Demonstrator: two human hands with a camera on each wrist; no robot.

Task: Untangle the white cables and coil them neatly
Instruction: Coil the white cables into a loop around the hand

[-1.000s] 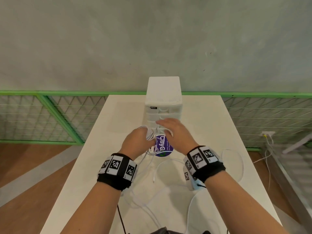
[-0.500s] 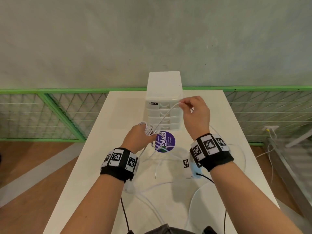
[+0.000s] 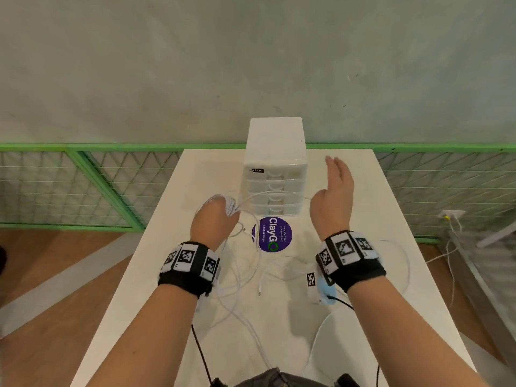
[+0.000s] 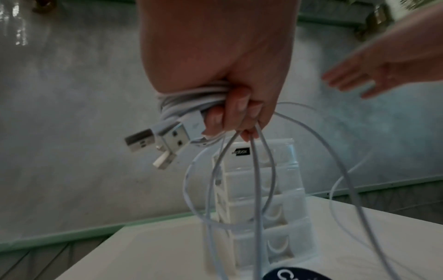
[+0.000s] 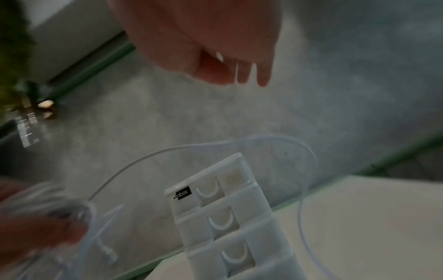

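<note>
The left hand (image 3: 213,223) grips a coiled bundle of white cables (image 4: 191,102) above the worktop (image 3: 377,275), loose loops trailing down; the right hand (image 3: 333,196), fingers straight, holds nothing, just right of them.

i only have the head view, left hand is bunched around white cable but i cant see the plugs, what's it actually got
Observer: From the left wrist view, the left hand grips a bundle of coiled white cable, and two USB plugs stick out beside the fingers.
Operator: any slack hanging from it
Observer: Yes, several loose loops hang below the fingers, in front of the drawer box.
Operator: right hand holding anything
Observer: No. In the right wrist view the right hand is empty, fingers straight, and a cable arc curves free beneath it.
</note>
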